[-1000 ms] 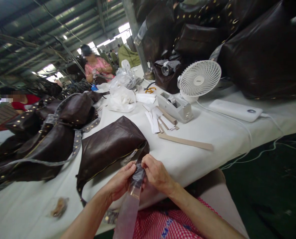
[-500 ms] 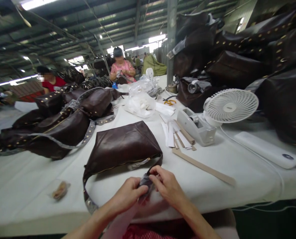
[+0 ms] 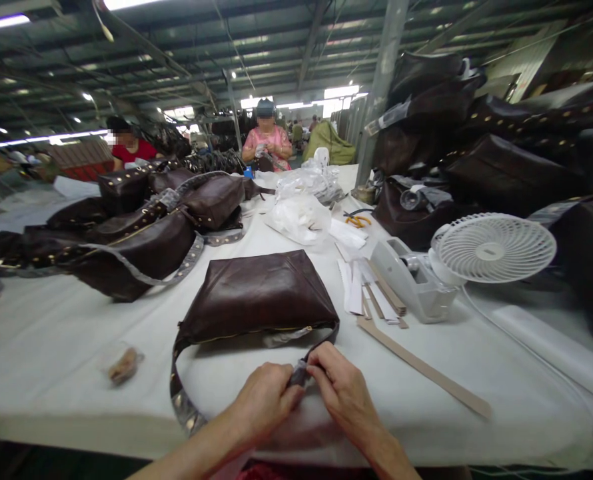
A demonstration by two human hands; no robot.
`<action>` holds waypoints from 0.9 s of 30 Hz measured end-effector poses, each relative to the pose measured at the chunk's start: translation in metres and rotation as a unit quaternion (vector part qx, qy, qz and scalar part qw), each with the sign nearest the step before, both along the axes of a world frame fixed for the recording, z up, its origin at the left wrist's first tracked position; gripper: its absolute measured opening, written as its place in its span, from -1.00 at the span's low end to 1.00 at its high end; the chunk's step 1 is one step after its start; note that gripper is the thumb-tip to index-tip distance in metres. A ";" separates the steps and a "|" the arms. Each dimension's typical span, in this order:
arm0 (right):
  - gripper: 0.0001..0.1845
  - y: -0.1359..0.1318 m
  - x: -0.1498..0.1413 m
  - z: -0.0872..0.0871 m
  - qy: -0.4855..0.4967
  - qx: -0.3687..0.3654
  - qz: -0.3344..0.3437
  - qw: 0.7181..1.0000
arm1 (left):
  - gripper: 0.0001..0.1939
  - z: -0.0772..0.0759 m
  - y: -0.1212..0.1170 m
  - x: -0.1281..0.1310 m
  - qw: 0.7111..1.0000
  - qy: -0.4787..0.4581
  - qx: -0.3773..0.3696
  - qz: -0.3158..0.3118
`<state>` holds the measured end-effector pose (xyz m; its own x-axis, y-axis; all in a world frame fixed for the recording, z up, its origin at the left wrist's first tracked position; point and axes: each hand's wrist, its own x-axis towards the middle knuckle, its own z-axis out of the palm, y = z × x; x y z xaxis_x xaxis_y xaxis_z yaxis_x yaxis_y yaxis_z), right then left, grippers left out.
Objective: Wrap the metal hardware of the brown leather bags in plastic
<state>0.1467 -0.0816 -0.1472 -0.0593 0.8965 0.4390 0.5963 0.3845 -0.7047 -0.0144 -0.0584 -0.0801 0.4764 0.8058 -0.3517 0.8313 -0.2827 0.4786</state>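
Observation:
A dark brown leather handbag (image 3: pixel 266 297) lies on the table in front of me, its gold zipper edge towards me. Its strap (image 3: pixel 180 393) loops from both ends down to the table's near edge. My left hand (image 3: pixel 271 393) is closed on the strap, thumb pressed against a part covered in clear plastic wrap (image 3: pixel 299 373). Close beside it, my right hand (image 3: pixel 339 383) pinches the same wrapped part, fingertips nearly meeting the left ones. What exactly lies between the right fingertips is partly hidden.
Strapped, studded bags (image 3: pixel 146 247) lie left; more bags (image 3: pixel 516 173) pile up right. A tape dispenser (image 3: pixel 429 297), white fan (image 3: pixel 494 248), cardboard strips (image 3: pixel 426 367), scissors (image 3: pixel 358 221) and crumpled plastic (image 3: pixel 301 220) sit around. A small bagged item (image 3: pixel 122 367) lies left. Two co-workers (image 3: pixel 267 143) sit beyond.
My view has turned left and tilted, so things appear shifted right. Both hands stay on the strap; the right fingers have come closer to the left ones, and less loose plastic shows.

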 end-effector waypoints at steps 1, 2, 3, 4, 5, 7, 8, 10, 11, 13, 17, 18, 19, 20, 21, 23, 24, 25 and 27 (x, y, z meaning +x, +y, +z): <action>-0.83 0.001 0.000 -0.001 -0.010 0.033 -0.012 0.999 | -0.81 0.000 0.001 0.000 1.000 -0.014 -0.006 0.003; -0.83 0.002 0.000 -0.001 -0.026 0.067 -0.020 0.997 | -0.83 -0.001 0.001 -0.001 1.000 -0.028 -0.006 0.006; -0.83 0.004 0.000 -0.001 -0.043 0.096 -0.021 0.994 | -0.85 -0.002 0.002 -0.002 0.999 -0.044 -0.007 0.011; -0.83 0.006 0.001 -0.001 -0.058 0.115 -0.016 0.992 | -0.87 -0.003 0.003 -0.003 0.997 -0.068 -0.016 0.020; -0.81 0.008 0.002 0.000 -0.063 0.121 -0.005 0.991 | -0.88 -0.005 0.004 -0.004 0.993 -0.104 -0.044 0.033; -0.79 0.012 0.003 0.003 -0.039 0.111 0.025 0.993 | -0.90 -0.009 0.007 -0.007 0.961 -0.210 -0.169 0.068; -0.79 0.013 0.004 0.004 -0.016 0.105 0.035 0.994 | -0.86 -0.011 0.009 -0.009 0.924 -0.270 -0.257 0.087; -0.80 0.013 0.005 0.004 0.029 0.109 0.044 0.993 | -0.64 -0.015 0.013 -0.013 0.820 -0.368 -0.423 0.114; -0.80 0.012 0.006 0.004 0.046 0.119 0.045 0.991 | -0.54 -0.017 0.015 -0.015 0.768 -0.400 -0.486 0.120; -0.80 0.008 0.008 0.001 0.065 0.137 0.042 0.988 | -0.44 -0.021 0.017 -0.015 0.688 -0.443 -0.561 0.123; -0.79 -0.001 0.017 -0.006 0.076 0.136 0.045 0.987 | -0.48 -0.028 0.013 -0.004 0.700 -0.479 -0.505 0.161; -0.78 -0.004 0.019 -0.008 0.078 0.137 0.044 0.987 | -0.52 -0.029 0.011 0.000 0.730 -0.477 -0.457 0.176; -0.78 -0.007 0.021 -0.010 0.079 0.139 0.042 0.986 | -0.59 -0.031 0.009 0.003 0.763 -0.470 -0.405 0.184; -0.77 -0.009 0.023 -0.012 0.081 0.142 0.038 0.986 | -0.65 -0.032 0.008 0.006 0.792 -0.460 -0.356 0.184; -0.77 -0.012 0.024 -0.013 0.083 0.144 0.032 0.986 | -0.71 -0.033 0.007 0.009 0.817 -0.449 -0.318 0.176; -0.77 -0.016 0.026 -0.017 0.086 0.147 0.023 0.985 | -0.77 -0.035 0.007 0.011 0.857 -0.425 -0.257 0.138; -0.77 -0.018 0.026 -0.018 0.087 0.147 0.020 0.985 | -0.79 -0.036 0.008 0.012 0.877 -0.412 -0.221 0.109; -0.77 -0.019 0.026 -0.020 0.087 0.146 0.018 0.985 | -0.81 -0.036 0.010 0.012 0.896 -0.400 -0.180 0.076; -0.76 -0.021 0.026 -0.022 0.086 0.147 0.016 0.985 | -0.84 -0.036 0.016 0.012 0.921 -0.379 -0.088 0.010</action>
<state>0.1725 -0.1024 -0.1697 0.0120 0.7286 0.6849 0.4615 0.6036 -0.6502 -0.0025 -0.0426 -0.1164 0.6248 0.7792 -0.0502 0.2433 -0.1333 0.9608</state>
